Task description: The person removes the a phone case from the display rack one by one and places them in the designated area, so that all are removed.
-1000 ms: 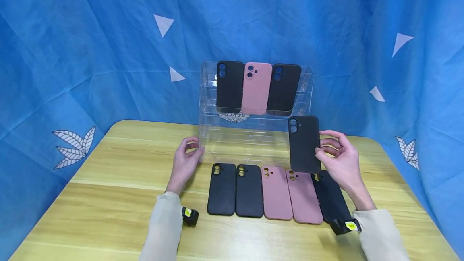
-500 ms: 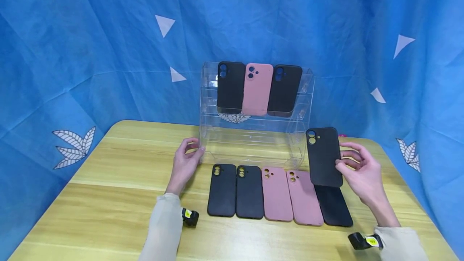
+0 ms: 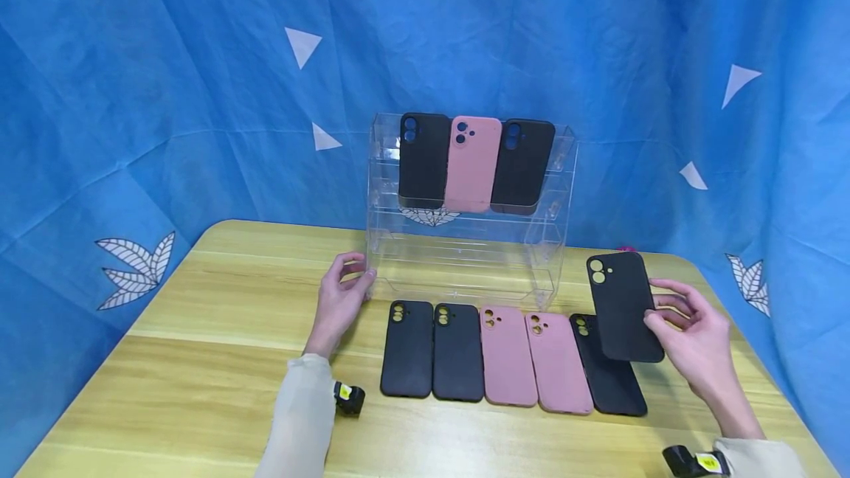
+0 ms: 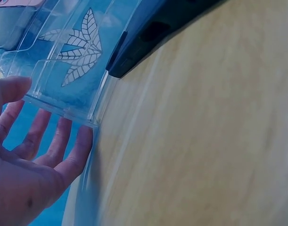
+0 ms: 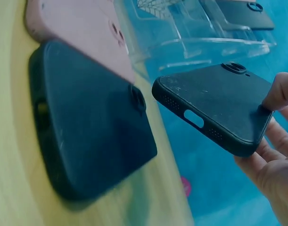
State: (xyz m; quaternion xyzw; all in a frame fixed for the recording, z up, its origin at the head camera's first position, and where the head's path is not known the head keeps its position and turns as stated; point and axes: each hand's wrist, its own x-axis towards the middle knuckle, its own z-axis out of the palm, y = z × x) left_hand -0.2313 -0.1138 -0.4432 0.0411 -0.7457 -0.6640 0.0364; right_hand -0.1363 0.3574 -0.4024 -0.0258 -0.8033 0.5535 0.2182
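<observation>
My right hand (image 3: 693, 334) pinches a black phone case (image 3: 624, 308) by its right edge, thumb on its back and fingers behind. The case is raised and tilted, overlapping a black case (image 3: 607, 371) that lies on the table. In the right wrist view, the held case (image 5: 209, 103) shows its bottom edge with a port cutout. My left hand (image 3: 341, 301) holds the left side of a clear tiered display rack (image 3: 458, 290). In the left wrist view, the thumb is at the front of the rack (image 4: 49, 87) and the fingertips are along its edge.
On the rack's top tier stand a black case (image 3: 423, 161), a pink case (image 3: 473, 164) and another black case (image 3: 522, 166). Two black cases (image 3: 407, 349) and two pink cases (image 3: 508, 356) lie in a row before it. A blue curtain (image 3: 199, 94) hangs behind the table (image 3: 199, 360).
My right hand has carried the black case right and toward the front, away from the rack's right side, and the case now leans more. The left hand stays on the rack.
</observation>
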